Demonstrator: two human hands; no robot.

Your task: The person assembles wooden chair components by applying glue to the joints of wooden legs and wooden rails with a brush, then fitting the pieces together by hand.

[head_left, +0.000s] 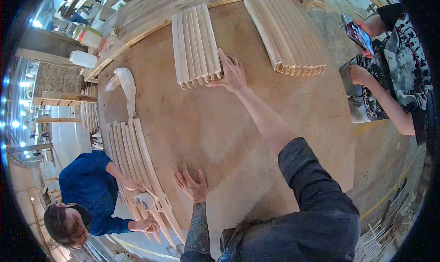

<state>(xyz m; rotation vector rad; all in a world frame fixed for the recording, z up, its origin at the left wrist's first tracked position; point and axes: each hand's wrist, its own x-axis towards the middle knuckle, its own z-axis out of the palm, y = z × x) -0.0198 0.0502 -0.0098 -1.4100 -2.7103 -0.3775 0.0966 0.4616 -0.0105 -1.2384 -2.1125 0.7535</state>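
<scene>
My right hand (pixel 231 72) reaches far across the brown table, fingers spread against the right side and near end of a stack of grooved wooden strips (pixel 195 44). Flat on the bare tabletop, nearer my body, lies my left hand (pixel 191 184), its fingers apart and nothing in it. A second stack of wooden strips (pixel 288 35) sits to the right of the first. Long shaped wooden pieces (pixel 137 156) lie side by side along the table's left edge.
A co-worker in blue (pixel 89 184) handles the long pieces at the left. Another person (pixel 396 65) at the right holds a phone (pixel 357 34). A white cloth (pixel 127 85) lies at the table's upper left, near a white container (pixel 83 59).
</scene>
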